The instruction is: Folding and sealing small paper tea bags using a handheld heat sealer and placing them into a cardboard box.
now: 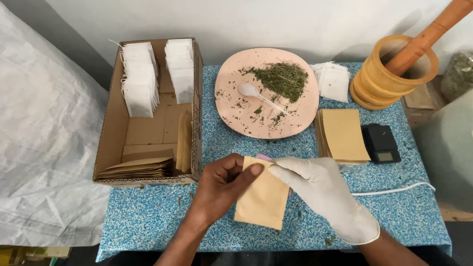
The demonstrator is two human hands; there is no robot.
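Envelope (262, 198) held in both hands above blue table (153, 218), near its front edge.

Left hand (223, 184), bare, pinches the envelope's top-left corner, thumb and fingers closed on it. Right hand (323, 194), gloved, has fingertips closed at the top edge, where a pink strip shows; the two-point grip steadies the mouth. Plate (235, 116) of dried herb (283, 78) with spoon (253, 92) sits just behind, within reach. Spare envelopes (343, 136) and scale (381, 143) lie right; box (112, 131) of bags left.
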